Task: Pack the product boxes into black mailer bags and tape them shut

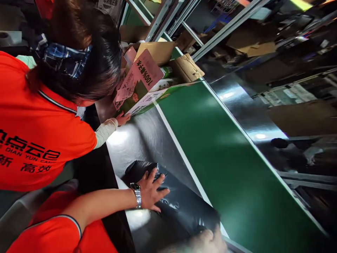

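Observed at left hand (150,189): grip spread wide open, nothing clasped, pressed flat on the black plastic bag (181,214), laid on the steel bench (139,140) beside the green conveyor belt (223,158). At right hand (204,242): blurred on the frame edge, grip state undeterminable.

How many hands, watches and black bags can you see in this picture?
Hands: 3 (left hand, right hand, co-worker's hand)
Watches: 1 (metal wristwatch)
Bags: 1 (black plastic bag)
Total: 5
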### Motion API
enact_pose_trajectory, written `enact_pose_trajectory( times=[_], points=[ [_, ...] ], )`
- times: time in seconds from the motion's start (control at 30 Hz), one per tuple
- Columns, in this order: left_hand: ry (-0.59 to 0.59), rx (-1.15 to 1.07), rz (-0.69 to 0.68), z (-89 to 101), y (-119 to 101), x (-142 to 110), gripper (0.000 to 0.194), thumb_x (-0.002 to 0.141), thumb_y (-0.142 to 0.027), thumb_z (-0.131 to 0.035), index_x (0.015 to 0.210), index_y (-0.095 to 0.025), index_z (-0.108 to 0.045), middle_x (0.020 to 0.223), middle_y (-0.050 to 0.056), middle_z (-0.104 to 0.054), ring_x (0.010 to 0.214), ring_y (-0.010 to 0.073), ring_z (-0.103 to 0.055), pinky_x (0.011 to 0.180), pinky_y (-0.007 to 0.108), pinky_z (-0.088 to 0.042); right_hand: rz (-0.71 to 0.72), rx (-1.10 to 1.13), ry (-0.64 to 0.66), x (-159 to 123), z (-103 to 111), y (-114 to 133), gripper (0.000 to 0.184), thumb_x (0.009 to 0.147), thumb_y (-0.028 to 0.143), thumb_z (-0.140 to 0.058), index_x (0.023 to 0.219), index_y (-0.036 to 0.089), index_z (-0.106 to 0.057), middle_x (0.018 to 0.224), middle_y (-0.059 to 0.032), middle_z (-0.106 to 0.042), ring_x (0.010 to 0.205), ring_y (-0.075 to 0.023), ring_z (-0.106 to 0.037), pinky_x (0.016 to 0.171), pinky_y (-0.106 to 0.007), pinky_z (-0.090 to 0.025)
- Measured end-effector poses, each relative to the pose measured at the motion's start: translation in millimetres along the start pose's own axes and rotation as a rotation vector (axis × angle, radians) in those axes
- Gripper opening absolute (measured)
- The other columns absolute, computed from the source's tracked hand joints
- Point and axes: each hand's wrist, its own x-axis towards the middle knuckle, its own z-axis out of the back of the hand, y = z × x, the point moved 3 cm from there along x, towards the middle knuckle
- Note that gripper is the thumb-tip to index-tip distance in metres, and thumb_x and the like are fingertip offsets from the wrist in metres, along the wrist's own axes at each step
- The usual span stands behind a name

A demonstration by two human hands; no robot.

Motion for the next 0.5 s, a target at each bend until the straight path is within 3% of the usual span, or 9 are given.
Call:
enact_pose_trajectory(
  times=[0.1,0.27,0.5],
  points=[
    [0.035,-0.021,0.027,-0.1,0,1,0.102,0.083,-0.069,-0.085,0.167,-0.023,-0.050,0.184,0.025,-0.019,0.169,0.0574,-0.011,0.122,0.078,-0.037,-0.099,0.034,0.003,-2,2,4,0.078,0.098,0.050,-0.033,0.164,0.014,-0.057,0.146,-0.0255,-0.068,0.132,-0.0501,-0.064,0.103,-0.065,-0.054],
    [0.083,-0.054,0.014,0.0,1,3,0.102,0.086,-0.068,-0.082,0.170,-0.022,-0.046,0.186,0.019,-0.019,0.169,0.0576,-0.003,0.127,0.078,-0.032,-0.162,0.054,0.033,-2,5,12,0.078,0.097,0.047,-0.036,0.166,0.016,-0.055,0.157,-0.0233,-0.062,0.135,-0.0506,-0.062,0.109,-0.069,-0.052],
    [0.102,-0.066,0.000,2.0,4,1,0.102,0.089,-0.073,-0.076,0.171,-0.020,-0.045,0.186,0.018,-0.019,0.169,0.0577,0.003,0.127,0.081,-0.032,-0.112,0.059,0.013,-1,9,20,0.074,0.097,0.039,-0.037,0.162,0.010,-0.058,0.148,-0.0249,-0.067,0.136,-0.0473,-0.061,0.114,-0.069,-0.050]
  ],
)
